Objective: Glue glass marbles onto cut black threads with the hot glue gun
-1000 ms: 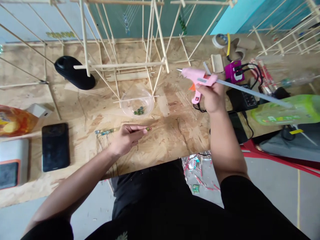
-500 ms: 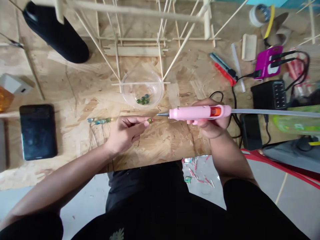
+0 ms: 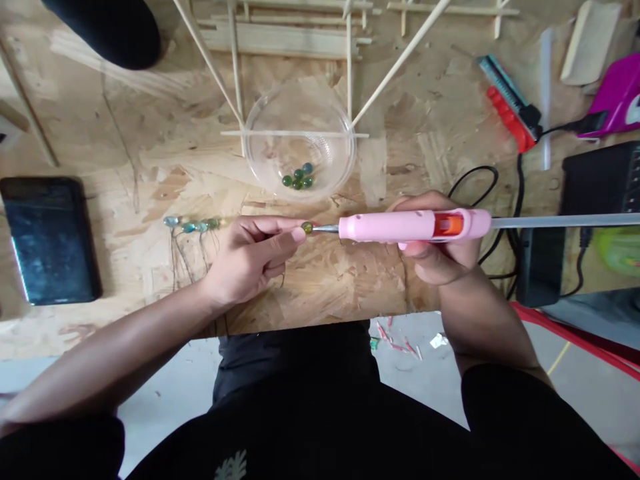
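Observation:
My left hand [image 3: 255, 260] pinches a yellow-green marble [image 3: 307, 228] between thumb and forefinger. Wrapped around a pink hot glue gun [image 3: 385, 227] is my right hand [image 3: 440, 247], with a clear glue stick [image 3: 560, 221] running out of its back end. The gun's metal nozzle points left, its tip at the marble; whether they touch I cannot tell. Several green and bluish marbles [image 3: 299, 175] lie in a clear round plastic bowl [image 3: 260, 170] just beyond my hands. Left of my left hand rests a row of glassy marbles [image 3: 188, 227] with thin dark strands trailing from them.
A frame of thin wooden sticks [image 3: 400, 63] stands over the bowl. At left lies a black phone [image 3: 53, 240], with a dark rounded object [image 3: 115, 33] behind. On the right are a red-and-teal cutter [image 3: 510, 103], black cables [image 3: 517, 193] and a purple block [image 3: 617, 100].
The nozzle has come left to the marble, closing the earlier gap. The camera view has shifted closer to the table, so the surroundings appear larger.

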Available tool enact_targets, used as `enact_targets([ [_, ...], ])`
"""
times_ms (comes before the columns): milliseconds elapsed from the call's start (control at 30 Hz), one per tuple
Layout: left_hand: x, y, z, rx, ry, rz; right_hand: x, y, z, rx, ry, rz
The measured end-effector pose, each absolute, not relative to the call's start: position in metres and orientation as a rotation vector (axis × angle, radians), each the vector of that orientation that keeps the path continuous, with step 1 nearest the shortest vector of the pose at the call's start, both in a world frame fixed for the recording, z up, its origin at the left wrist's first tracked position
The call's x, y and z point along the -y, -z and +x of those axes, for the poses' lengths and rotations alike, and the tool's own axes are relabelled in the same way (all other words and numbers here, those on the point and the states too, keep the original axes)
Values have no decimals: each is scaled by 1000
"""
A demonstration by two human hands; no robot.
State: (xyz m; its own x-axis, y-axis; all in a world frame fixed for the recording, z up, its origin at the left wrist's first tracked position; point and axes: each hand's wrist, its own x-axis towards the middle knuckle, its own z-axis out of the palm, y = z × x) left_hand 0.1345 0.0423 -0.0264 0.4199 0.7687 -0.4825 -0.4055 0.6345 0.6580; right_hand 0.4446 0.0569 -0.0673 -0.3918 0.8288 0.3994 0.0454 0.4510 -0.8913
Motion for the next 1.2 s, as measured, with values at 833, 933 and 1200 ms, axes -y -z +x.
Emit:
enact_targets([
  [833,-43,22,134,-915,-729,465,-52,62,440,1735,-960,-854],
  [933,-43,22,134,-910,-717,466,-50,62,441,1740,-955,-865],
  [1200,-43,23,134,-910,-711,484,-49,56,437,1788,-876,-879],
])
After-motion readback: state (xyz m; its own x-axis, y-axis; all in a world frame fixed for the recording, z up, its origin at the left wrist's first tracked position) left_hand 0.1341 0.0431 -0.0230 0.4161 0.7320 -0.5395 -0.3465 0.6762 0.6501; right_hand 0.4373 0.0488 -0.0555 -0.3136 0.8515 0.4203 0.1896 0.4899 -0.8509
